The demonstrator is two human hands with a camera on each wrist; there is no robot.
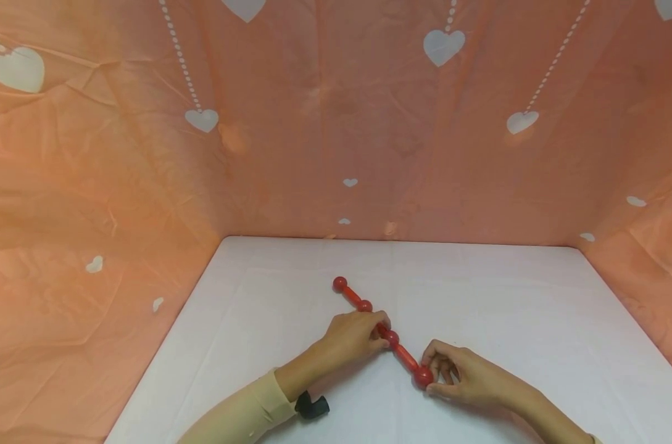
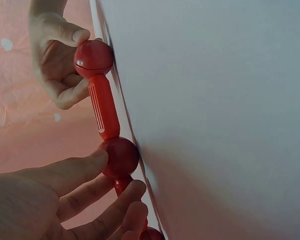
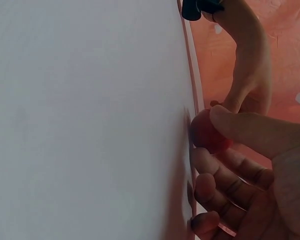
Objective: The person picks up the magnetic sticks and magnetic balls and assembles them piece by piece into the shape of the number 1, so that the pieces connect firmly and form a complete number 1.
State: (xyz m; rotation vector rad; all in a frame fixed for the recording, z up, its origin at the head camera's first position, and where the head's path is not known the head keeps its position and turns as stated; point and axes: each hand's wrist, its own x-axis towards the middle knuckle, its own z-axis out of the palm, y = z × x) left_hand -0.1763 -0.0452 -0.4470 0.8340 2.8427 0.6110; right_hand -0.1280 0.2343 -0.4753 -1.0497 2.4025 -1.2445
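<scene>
A straight chain of red balls and ridged orange-red rods [image 1: 406,357] runs diagonally along the white table, from a far end ball [image 1: 340,283] to a near end ball [image 1: 423,377]. My left hand [image 1: 355,336] grips the middle of the chain from above, covering part of a rod. In the left wrist view its thumb lies against a middle ball [image 2: 121,158], the fingers curling round the rod beside it. With thumb and fingers, my right hand [image 1: 463,376] pinches the near end ball; the right wrist view shows the same red ball [image 3: 210,131] under the thumb.
The chain lies on a white-covered table [image 1: 508,296]. Orange cloth walls [image 1: 336,123] with white hearts enclose its back and sides. A black wrist mount [image 1: 312,407] juts out by the left sleeve [image 1: 247,407].
</scene>
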